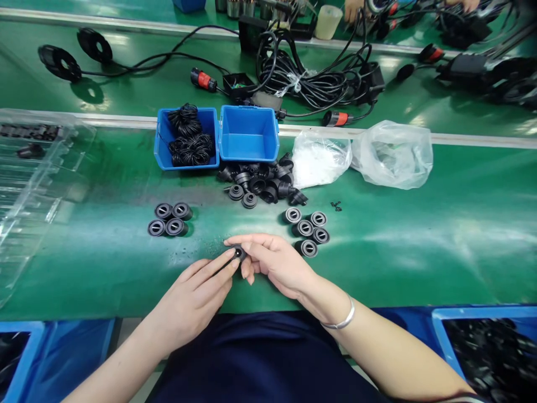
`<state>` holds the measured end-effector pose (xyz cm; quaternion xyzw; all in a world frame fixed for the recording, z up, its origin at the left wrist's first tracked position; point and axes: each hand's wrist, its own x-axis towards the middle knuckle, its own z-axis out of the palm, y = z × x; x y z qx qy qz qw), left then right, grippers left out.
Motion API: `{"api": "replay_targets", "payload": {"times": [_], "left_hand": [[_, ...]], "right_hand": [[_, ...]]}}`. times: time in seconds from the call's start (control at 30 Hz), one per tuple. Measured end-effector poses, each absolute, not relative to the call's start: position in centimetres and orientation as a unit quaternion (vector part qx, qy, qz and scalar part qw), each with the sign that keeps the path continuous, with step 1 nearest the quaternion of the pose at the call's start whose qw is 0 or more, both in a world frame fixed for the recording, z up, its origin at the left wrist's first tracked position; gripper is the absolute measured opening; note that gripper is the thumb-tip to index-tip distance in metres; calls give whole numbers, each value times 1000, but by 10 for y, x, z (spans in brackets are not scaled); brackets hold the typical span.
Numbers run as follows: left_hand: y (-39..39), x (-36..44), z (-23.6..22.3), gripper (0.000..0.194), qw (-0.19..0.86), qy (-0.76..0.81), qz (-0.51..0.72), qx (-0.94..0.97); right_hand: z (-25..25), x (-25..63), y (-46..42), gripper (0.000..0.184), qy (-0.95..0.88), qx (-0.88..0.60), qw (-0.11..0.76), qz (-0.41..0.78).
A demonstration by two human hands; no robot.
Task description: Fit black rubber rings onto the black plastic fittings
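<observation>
A small black round plastic part [239, 253] with a hole in its face is pinched between my two hands, just above the green table. The fingertips of my left hand [201, 294] press on its face and lower edge. My right hand [274, 260] grips it from the other side with thumb and fingers, partly covering it. Right of my right hand stand several black cylindrical caps [309, 248], each with a slot-like light mark on top. A similar group of black caps [174, 226] stands to the left. Beyond my hands lies a pile of black elbow-shaped fittings [268, 184].
Blue bins [249, 134] stand behind the pile, the left one holding black cord coils [191, 145]. Plastic bags [392, 154] lie to the right, near tiny black pieces [336, 206]. A clear tray [29, 196] is at left. Coiled cable [302, 78] lies farther back.
</observation>
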<state>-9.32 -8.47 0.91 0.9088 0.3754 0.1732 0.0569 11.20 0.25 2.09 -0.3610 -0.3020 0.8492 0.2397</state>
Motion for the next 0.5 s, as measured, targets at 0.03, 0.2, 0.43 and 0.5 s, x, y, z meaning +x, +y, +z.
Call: {"api": "replay_targets", "payload": {"times": [0.03,0.2,0.43,0.5], "left_hand": [[-86,-93,8,34,55,377,173,908],[-92,-90,5,37,30,384,170,907],[-93,-82,13,39,46,399,171,900],[-91,-81,16,38,52,392,172,902]], "right_hand": [[20,113,-2,35,-295,-354,254,850],[20,114,-19,36,-282,-347,300,843],[22,118,-6,35,-300,-333,223,866],[23,118,0,35,-307,-328,196,872]]}}
